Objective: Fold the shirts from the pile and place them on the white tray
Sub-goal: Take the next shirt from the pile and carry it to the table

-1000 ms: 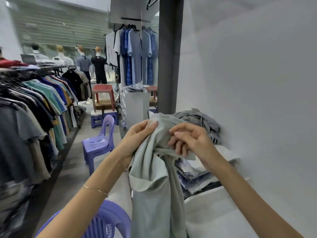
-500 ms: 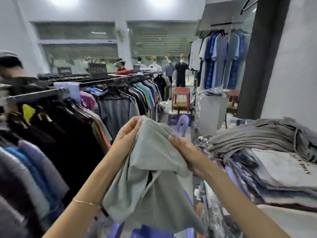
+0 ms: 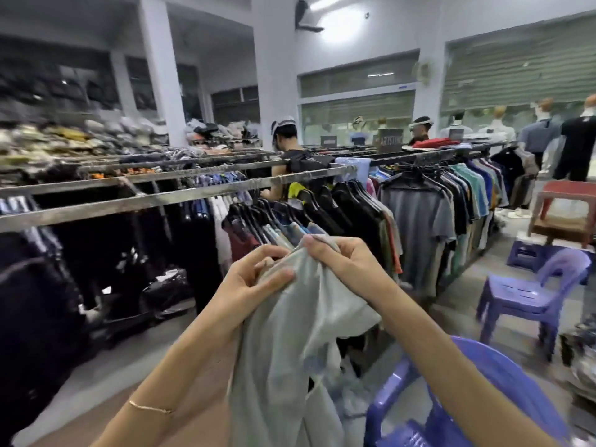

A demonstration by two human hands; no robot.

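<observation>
Head view: left hand (image 3: 248, 285) and right hand (image 3: 342, 262) pinch soft, crumpled grey shirt (image 3: 290, 350).

A clothing shop: crowded garment racks (image 3: 322, 201) and dressed mannequins (image 3: 541, 137).

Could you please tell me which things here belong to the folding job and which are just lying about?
Job in hand: grey shirt, gripped by left hand and right hand.
Lying about: clothes rail, purple chair, red stool, mannequins.
</observation>
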